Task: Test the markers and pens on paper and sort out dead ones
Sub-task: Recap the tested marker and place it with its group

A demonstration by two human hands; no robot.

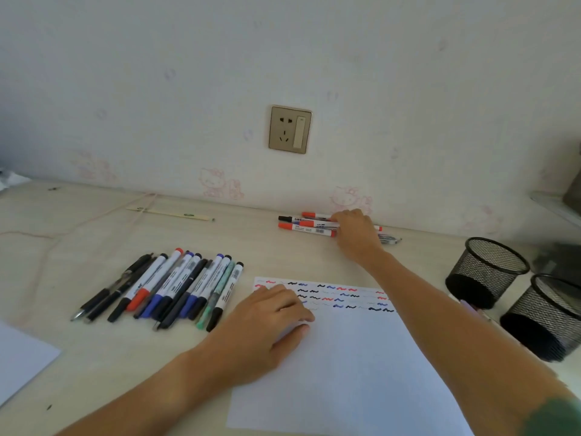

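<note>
Two sheets of paper lay on the pale desk (94,366): the corner of a blank sheet (22,363) showed at the far left edge, well apart from the test paper (345,372) nearer the middle. Between them a large group of markers and pens (163,287) lay side by side in a slanted row, caps black, red and blue, their lower ends pointing toward the person. Farther back, near the wall, a thin pale stick (171,214) rested flat, with a faint pink cord (94,217) trailing across the desk beside it. On the wall above, a gold-framed socket (290,129) sat over faded pink cartoon prints. The left hand (267,328) rested palm down on the upper left part of the test paper, fingers loosely curled and pressing the sheet, holding no pen. Rows of short squiggles (327,295) in red, black and blue ran along the sheet's top edge, partly covered by those fingers. The right hand (356,234) reached across to a smaller pile of markers (308,225) lying against the wall, mostly red-capped with one black; its fingers were bent over the pile's right end, but whether they gripped a marker could not be told. At the far right two black mesh pen cups (515,297) stood just beside each other.
</note>
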